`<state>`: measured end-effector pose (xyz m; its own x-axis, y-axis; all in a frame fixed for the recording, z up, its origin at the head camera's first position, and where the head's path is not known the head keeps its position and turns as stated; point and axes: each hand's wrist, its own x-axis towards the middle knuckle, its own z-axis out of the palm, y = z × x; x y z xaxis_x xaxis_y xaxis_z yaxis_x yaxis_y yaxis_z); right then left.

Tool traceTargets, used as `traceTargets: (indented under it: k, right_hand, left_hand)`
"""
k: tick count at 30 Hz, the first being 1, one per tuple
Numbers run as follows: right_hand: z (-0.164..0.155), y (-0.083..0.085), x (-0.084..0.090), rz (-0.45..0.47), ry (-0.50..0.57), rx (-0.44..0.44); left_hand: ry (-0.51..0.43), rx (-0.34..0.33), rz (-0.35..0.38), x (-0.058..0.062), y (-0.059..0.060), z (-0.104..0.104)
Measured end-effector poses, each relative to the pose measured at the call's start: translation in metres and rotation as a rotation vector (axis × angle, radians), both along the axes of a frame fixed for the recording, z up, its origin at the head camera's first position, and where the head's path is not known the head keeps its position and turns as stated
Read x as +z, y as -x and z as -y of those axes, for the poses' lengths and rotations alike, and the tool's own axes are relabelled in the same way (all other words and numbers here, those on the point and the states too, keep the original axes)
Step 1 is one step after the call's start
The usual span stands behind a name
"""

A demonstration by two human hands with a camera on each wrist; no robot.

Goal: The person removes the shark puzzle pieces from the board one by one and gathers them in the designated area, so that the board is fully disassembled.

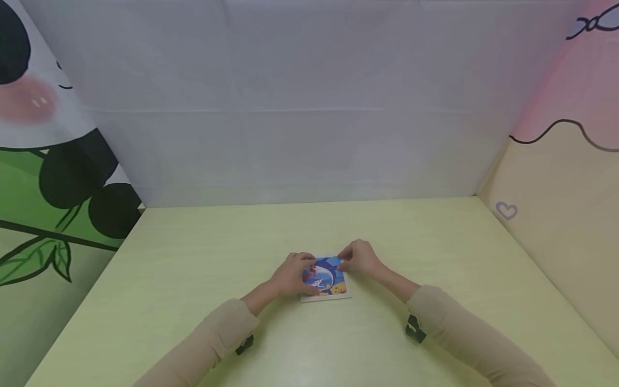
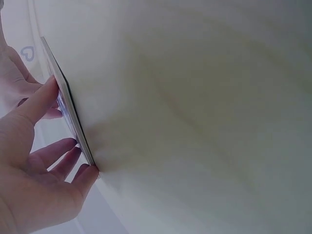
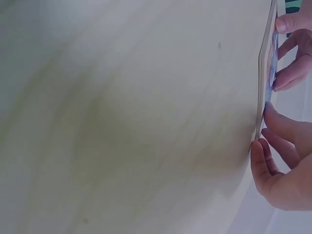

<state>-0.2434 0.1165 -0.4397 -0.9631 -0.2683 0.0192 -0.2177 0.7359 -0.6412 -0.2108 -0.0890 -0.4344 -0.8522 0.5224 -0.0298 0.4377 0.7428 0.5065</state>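
A small square puzzle board (image 1: 325, 277) with a blue dolphin picture and a pale border lies flat on the table (image 1: 309, 344). My left hand (image 1: 292, 274) holds its left side, thumb near the front edge and fingers toward the back corner. At the back right corner my right hand (image 1: 360, 258) pinches the board between thumb and fingers. In the left wrist view the board (image 2: 73, 114) appears edge-on, with the left thumb and fingertips against it. The right wrist view shows the right fingers at the board's edge (image 3: 262, 83) and the thumb on its face.
A white sheet (image 1: 309, 107) hangs behind the table. On the left stands a panel with a panda drawing (image 1: 72, 172), on the right a pink and cream panel (image 1: 561, 215). Dark straps (image 1: 415, 329) sit under both sleeve cuffs.
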Motion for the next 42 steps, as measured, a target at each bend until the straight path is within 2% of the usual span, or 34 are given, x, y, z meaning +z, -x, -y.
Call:
traceTargets:
  k: [10,20,32,42]
  right_hand:
    - [0.002,0.000,0.000,0.056,0.035,-0.056]
    - [0.005,-0.003,0.003,0.066,0.032,-0.084]
    - [0.003,0.000,0.003,0.198,0.083,-0.131]
    - [0.004,0.002,0.005,0.234,0.082,-0.139]
  left_hand:
    - [0.017,-0.016,-0.026,-0.002,0.003,0.002]
    - [0.083,-0.038,-0.029,0.005,0.001,0.002]
    - [0.071,-0.035,-0.024,0.004,-0.001,0.000]
    - [0.099,-0.062,-0.031,0.008,-0.001,0.000]
